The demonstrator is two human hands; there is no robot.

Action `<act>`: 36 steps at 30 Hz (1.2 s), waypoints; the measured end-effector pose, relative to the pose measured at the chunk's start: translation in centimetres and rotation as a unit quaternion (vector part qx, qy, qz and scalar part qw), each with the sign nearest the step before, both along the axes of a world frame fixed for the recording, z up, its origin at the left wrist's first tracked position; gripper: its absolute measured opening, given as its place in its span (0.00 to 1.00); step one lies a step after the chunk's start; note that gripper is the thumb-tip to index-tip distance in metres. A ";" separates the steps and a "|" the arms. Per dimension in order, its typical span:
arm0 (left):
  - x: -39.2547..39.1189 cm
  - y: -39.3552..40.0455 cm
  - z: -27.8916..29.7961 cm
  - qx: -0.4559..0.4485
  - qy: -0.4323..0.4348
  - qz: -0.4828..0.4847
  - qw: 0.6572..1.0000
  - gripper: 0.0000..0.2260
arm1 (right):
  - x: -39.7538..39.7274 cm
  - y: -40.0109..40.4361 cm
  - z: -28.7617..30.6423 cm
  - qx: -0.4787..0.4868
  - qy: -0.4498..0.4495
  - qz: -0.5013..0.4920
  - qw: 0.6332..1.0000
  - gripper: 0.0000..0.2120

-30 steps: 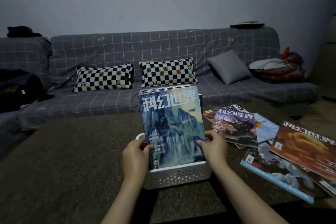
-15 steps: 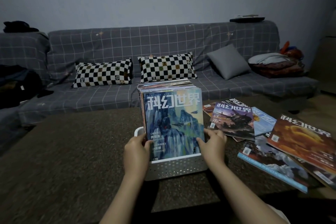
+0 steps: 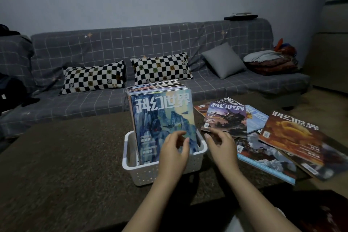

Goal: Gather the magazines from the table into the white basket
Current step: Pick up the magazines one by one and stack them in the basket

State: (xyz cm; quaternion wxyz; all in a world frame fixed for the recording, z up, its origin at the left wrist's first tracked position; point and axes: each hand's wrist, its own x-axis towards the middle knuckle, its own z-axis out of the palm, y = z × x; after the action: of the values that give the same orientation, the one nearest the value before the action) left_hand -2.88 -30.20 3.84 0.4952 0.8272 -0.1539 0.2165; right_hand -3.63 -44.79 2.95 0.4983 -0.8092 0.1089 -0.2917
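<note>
A white perforated basket stands on the dark table and holds several upright magazines. The front one is a blue-cover magazine, leaning slightly. My left hand hovers in front of its lower half with relaxed fingers, gripping nothing. My right hand is just right of the basket, fingers loose, empty, near the purple-cover magazine. More magazines lie spread to the right: an orange-cover one, a light blue one and a blue-and-white one.
The table has a dark speckled top that stretches left of the basket. Behind it is a grey checked sofa with two checkerboard pillows, a grey cushion and folded cloth at its right end.
The blue magazine went down into the basket. Both hands let go of its edges; the left moved in front of the cover, the right drifted right toward the spread magazines.
</note>
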 end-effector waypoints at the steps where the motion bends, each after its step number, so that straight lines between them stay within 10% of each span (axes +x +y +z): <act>1: 0.0 -1.3 0.0 0.004 -0.008 -0.017 1.000 0.08 | -0.4 -1.0 -0.1 0.004 -0.006 -0.008 1.000 0.11; 26: 8.1 -31.2 -7.8 0.197 0.111 -0.192 0.955 0.16 | -2.8 -27.4 -8.2 -0.126 0.279 -0.274 0.912 0.29; 36: 9.7 -31.7 -6.8 -0.014 0.374 -0.150 0.915 0.09 | -3.2 -28.5 -8.7 -0.109 0.275 -0.301 0.907 0.27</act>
State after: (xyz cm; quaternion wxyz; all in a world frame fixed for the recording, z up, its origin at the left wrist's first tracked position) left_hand 6.86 -61.94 -3.01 0.5546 0.8081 -0.0770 -0.1830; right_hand -6.79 -73.33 -5.73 0.2455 -0.8356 0.4472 -0.2037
